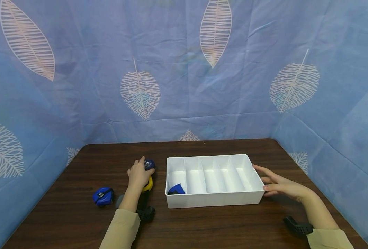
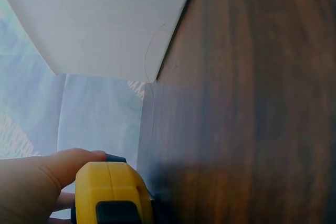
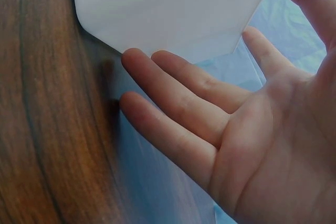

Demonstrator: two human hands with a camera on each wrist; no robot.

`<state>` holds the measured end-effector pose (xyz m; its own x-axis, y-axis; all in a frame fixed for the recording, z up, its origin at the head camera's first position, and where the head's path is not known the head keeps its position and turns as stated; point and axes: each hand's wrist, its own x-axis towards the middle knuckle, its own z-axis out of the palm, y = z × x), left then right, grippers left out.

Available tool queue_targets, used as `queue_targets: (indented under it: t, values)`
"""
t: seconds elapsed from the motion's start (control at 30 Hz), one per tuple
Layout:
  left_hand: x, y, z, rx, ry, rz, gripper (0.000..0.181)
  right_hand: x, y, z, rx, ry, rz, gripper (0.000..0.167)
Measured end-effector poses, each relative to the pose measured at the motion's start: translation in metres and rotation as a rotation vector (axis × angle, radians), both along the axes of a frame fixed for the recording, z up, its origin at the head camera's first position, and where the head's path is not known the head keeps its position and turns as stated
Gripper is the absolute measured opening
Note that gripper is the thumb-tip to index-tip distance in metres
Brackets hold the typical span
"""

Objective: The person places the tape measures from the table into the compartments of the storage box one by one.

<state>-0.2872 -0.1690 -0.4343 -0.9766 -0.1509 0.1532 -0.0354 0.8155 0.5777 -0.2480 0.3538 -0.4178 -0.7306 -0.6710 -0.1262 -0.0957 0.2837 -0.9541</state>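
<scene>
My left hand [image 1: 139, 175] grips a dark blue tape measure [image 1: 149, 164] left of a white divided box [image 1: 215, 200], its thumb on the near right side. Just nearer lies a yellow tape measure [image 1: 148, 184], which stands large before the hand in the left wrist view and hides most of the dark blue one there. A blue and black object [image 1: 176, 189], partly hidden by the front wall, sits in the box's leftmost compartment. Along the box's right end, my right hand [image 1: 281, 186] touches the wall with extended fingers [image 3: 173, 93]; it holds nothing.
A blue tape measure [image 1: 103, 196] with a black strap lies on the dark wooden table [image 1: 78, 221], left of my left forearm. Something grey [image 1: 119, 200] is mostly hidden behind that wrist. Blue leaf-patterned cloth [image 1: 177, 86] hangs around the table's back and sides.
</scene>
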Motion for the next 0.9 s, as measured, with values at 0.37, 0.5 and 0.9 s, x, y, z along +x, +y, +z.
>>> queue_targets:
  t: [0.37, 0.5, 0.9]
  values:
    - [-0.0012, 0.0006, 0.0005, 0.018, 0.093, -0.002, 0.072, 0.0006, 0.0002, 0.0008, -0.002, 0.0, 0.001, 0.073]
    - [0.0, 0.0007, 0.0027, 0.023, 0.137, -0.002, 0.071, 0.0005, 0.0003, 0.0009, -0.003, -0.001, 0.002, 0.072]
    - [-0.0001, 0.0015, 0.0063, 0.074, 0.13, -0.033, 0.07, 0.0001, 0.0002, 0.0001, -0.002, 0.001, -0.005, 0.073]
